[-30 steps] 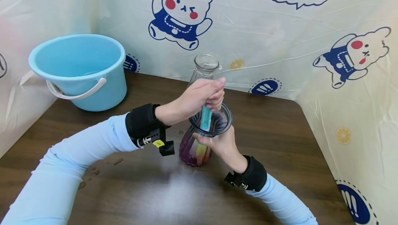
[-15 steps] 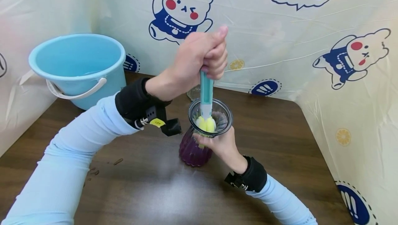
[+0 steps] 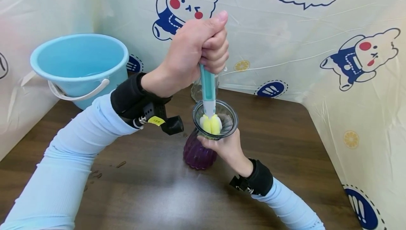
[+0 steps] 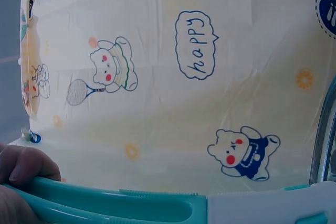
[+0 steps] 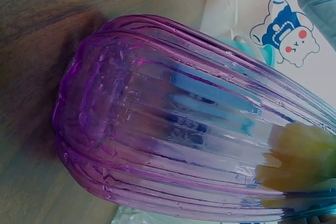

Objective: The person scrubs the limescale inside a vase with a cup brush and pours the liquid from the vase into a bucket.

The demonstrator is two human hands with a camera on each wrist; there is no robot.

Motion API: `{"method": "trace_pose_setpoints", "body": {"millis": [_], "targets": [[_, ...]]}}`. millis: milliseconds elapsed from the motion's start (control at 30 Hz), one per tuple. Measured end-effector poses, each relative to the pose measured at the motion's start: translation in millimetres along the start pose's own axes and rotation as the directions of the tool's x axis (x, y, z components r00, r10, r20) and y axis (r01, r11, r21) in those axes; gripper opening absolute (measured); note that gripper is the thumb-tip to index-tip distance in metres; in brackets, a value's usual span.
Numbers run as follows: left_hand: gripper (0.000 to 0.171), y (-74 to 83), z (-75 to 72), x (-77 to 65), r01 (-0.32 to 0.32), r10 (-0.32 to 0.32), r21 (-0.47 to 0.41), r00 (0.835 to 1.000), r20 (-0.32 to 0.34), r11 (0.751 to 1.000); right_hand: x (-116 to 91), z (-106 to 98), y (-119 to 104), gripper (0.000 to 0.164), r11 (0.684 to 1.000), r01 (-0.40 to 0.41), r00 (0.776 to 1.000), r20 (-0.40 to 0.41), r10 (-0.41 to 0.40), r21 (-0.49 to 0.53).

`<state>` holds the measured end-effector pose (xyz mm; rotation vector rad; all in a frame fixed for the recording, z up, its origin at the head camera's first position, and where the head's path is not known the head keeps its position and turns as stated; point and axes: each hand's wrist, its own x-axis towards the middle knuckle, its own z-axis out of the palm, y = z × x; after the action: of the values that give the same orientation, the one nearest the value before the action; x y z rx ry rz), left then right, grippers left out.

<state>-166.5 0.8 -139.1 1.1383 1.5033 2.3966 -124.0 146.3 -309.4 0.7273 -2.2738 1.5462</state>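
Note:
In the head view my left hand grips the teal handle of a bottle brush, fingers curled round it. The brush's yellow and white sponge head sits in the mouth of a ribbed glass vase, purple low down and clearer above. My right hand holds the vase's neck just under the rim; some of its fingers are hidden behind the glass. The right wrist view has the vase side-on, the sponge inside its narrow end. Teal handle and fingertips show in the left wrist view.
A light blue bucket with a white handle stands at the back left of the brown table. Behind the brush is another clear glass vessel, mostly covered. Water drops lie at the left. A printed sheet hangs behind.
My left hand has risen well above the vase, drawing the brush upward. Its sponge head has come from deep inside up to the mouth. The right hand and vase stay put.

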Motion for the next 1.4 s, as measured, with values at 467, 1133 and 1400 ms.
{"method": "trace_pose_setpoints", "body": {"millis": [467,1133,1400], "targets": [[0.047,-58.7,0.6,-14.6,0.214,-0.217,0.068,0.975,0.046,0.975,1.0,1.3,-0.8,0.058,0.995,0.081,0.996,-0.025,-0.082,-0.064],[0.046,-56.6,5.2,-17.6,0.198,-0.205,0.085,0.975,0.087,0.976,0.7,0.8,-0.6,0.059,0.997,0.052,0.999,-0.011,-0.052,-0.052],[0.046,-18.0,13.3,0.1,-0.028,0.009,0.117,0.987,0.163,0.993,0.7,0.3,0.0,0.064,1.0,0.003,1.0,0.005,-0.003,0.008]]}}
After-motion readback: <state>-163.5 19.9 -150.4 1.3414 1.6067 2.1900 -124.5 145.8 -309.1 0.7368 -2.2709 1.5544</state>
